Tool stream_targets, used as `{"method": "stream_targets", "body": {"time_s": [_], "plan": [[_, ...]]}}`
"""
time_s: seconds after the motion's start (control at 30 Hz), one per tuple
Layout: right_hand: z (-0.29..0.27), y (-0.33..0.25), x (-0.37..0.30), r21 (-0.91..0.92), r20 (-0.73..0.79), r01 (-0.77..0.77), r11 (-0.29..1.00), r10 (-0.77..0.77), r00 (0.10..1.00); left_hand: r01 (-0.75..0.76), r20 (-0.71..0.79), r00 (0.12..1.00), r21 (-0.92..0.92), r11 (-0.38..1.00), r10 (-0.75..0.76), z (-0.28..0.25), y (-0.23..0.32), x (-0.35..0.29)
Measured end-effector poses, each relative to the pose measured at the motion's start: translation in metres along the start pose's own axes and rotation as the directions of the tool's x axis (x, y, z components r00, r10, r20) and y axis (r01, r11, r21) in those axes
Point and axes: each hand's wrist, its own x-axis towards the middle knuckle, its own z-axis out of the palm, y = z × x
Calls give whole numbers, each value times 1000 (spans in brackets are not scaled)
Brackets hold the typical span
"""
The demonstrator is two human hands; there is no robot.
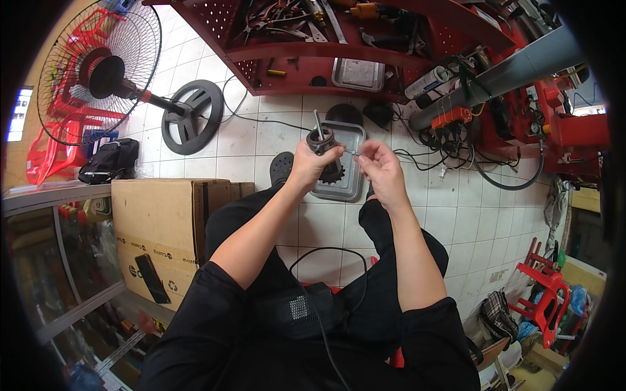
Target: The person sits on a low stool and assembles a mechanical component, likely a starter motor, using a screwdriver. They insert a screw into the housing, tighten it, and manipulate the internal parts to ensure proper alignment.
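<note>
Above a grey tray [358, 188], left hand [308, 168] fingers curled round dark metal ring [325, 143], rod [317, 121] pointing forward, slightly left, right hand [385, 172] fingers bunched, hold blurred, toothed part [334, 176] below.

Dark ring-shaped part [319, 139] riding high in the left hand [309, 163]!
It's looking round and hollow, its opening tilting upward over the grey tray [355, 189], with a metal rod [317, 122] standing up out of it, leaning slightly. A slim silvery piece [351, 152] is lying crosswise just beside it, meeting the right hand's [382, 167] pinched, blurring fingertips. Below, a dark toothed part [334, 174] is showing; whether it's joining the ring isn't clear.
</note>
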Motion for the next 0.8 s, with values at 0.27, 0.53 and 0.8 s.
{"method": "stream_targets", "body": {"time_s": [0.27, 0.53, 0.8], "plan": [[-8, 5, 2, -46, 84, 16, 999, -12, 996, -8, -16, 1000, 10, 1000, 8, 2, 0, 0], [6, -12, -3, -70, -69, -91, 993, 86, 994, -2, -23, 1000, -25, 1000, 1, 0, 0, 0], [-3, -8, -2, 55, 19, -32, 998, 31, 999, -7, -68, 998, -7, 1000, 7, -3, 0, 0]]}}
